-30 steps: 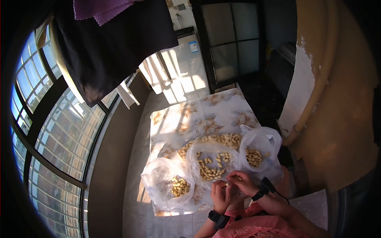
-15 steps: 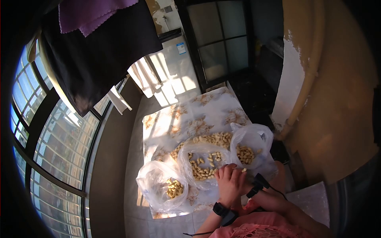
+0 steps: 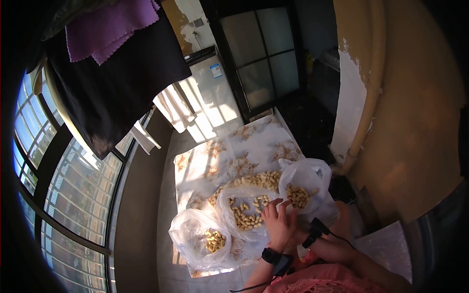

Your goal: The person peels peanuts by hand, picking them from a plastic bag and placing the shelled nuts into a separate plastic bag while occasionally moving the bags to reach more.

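My left hand is over the right edge of the middle clear plastic bag, its visible fingers bent and spread apart. The thumb side is hidden, and I see nothing held. Close beside it, my right hand is mostly covered by the left, so its fingers cannot be made out. Unshelled peanuts lie in the middle bag. A right-hand bag contains more peanuts. In the left-hand bag sits a small heap of yellowish pieces, perhaps peanuts.
A flowered cloth covers the table; loose peanuts lie behind the bags. Dark cloth and a purple cloth hang at upper left, near barred windows. A pale appliance and a glass-paned door stand beyond.
My left fingers have lifted and spread from a closed bunch. The pale piece seen by the fingertips earlier is out of sight. The view has shifted slightly; the bags look unchanged.
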The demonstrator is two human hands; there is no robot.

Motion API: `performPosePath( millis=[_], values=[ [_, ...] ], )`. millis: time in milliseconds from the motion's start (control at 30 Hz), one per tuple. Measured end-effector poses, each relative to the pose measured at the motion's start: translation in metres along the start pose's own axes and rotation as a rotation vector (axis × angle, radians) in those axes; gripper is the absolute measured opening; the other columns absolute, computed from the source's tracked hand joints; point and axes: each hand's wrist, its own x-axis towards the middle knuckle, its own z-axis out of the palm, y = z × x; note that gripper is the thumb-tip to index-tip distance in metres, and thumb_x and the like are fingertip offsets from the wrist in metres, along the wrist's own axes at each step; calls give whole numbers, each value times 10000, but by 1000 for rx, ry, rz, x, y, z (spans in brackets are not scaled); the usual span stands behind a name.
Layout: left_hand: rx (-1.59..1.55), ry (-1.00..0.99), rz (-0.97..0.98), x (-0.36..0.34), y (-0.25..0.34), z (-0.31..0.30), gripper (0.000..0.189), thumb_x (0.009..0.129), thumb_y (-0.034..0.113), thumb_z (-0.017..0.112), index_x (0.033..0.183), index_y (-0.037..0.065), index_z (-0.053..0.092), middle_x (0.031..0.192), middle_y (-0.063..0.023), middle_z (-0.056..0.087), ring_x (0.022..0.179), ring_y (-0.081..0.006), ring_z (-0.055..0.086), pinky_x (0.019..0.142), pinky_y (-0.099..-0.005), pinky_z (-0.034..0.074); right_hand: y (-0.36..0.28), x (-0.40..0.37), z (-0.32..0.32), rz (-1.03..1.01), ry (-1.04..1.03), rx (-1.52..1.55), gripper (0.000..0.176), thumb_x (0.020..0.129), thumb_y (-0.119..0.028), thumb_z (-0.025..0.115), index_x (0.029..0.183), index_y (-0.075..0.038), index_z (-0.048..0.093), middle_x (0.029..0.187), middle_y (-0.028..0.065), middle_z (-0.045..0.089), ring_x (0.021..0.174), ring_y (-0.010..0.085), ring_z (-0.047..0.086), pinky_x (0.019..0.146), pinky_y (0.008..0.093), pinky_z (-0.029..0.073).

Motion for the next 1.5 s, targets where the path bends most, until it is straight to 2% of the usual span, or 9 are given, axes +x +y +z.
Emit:
performPosePath(
  millis=[233,467,733,833,900,1000,1333,1433,1500],
  values=[
    [-89,136,-78,-26,-24,-15,223,830,130,700,1039,73,646,1111,-138,583,1014,-335,541,875,-455,421,5,0,9,166,30,503,138,999,-97,549,1067,-42,655,978,-10,629,870,84,565,745,250,468],
    [-79,197,-160,-50,-45,-28,182,837,81,682,1008,46,628,1071,-147,574,1012,-348,544,887,-458,423,-23,1,4,283,-60,940,193,1035,-212,549,1102,-42,609,833,-27,510,714,65,435,640,211,374],
    [127,81,-178,-38,-54,-43,260,814,82,686,1058,56,600,1151,-155,573,1082,-361,531,941,-469,402,-87,23,-69,198,212,395,290,1059,-256,509,1192,-34,642,717,-65,420,579,23,330,508,198,282],
    [204,15,-191,-40,-64,-41,298,804,124,693,1083,72,602,1196,-146,571,1122,-353,519,969,-472,377,-39,39,-99,122,324,-11,275,1044,-235,520,1135,-25,672,768,-12,589,603,81,510,551,227,408],
    [228,8,-189,-41,-68,-40,312,801,137,695,1092,75,602,1209,-144,568,1135,-352,514,977,-476,368,-21,47,-104,-102,335,-541,260,1000,-243,558,1106,-44,687,909,101,726,747,243,686,662,345,527],
    [264,-8,-192,-43,-73,-41,339,794,165,704,1107,80,603,1231,-142,558,1157,-351,505,991,-487,354,-16,58,-99,144,180,-797,272,952,-262,586,1120,-75,688,994,160,726,902,351,698,764,447,541],
    [294,-2,-242,-50,-91,-49,380,770,221,740,1110,103,616,1255,-140,532,1188,-352,480,1029,-499,328,-31,73,-52,14,-25,-1046,103,865,-127,589,903,-91,677,810,178,686,757,402,657,673,503,504],
    [268,49,-221,-52,-85,-49,344,768,162,740,1084,103,617,1242,-130,539,1188,-345,482,1027,-492,327,-36,68,-59,9,-64,-990,136,897,-159,599,996,-97,670,810,166,692,759,391,664,674,492,506],
    [243,63,-198,-58,-80,-46,333,774,145,728,1086,103,619,1227,-124,546,1184,-344,490,1019,-497,336,-48,53,-72,-4,156,-860,242,941,-240,594,1141,-105,613,816,146,702,767,380,672,666,490,510]
  ],
)
